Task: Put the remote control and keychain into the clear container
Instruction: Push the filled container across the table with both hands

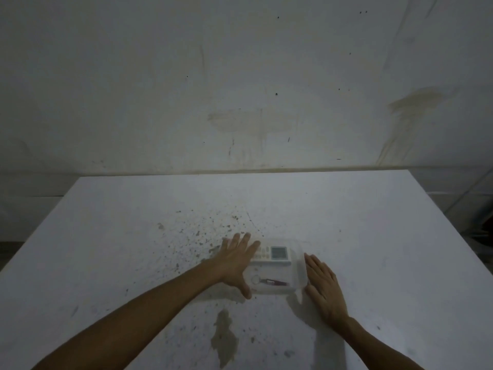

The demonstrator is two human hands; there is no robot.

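a bare, dim back room, more storage or utility space than home

we see only a white bench (346, 236), speckled and chipped with a brownish patch where the surface has worn through, pushed against a plain wall (240, 76) marked with yellowish stains, drips and small dark spots; no furnishings show the room's use.

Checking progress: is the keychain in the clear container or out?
In: the keychain lies within the clear container walls, nearer than the remote control.

Head camera looks forward and down, seemingly close, over the table (373, 222).
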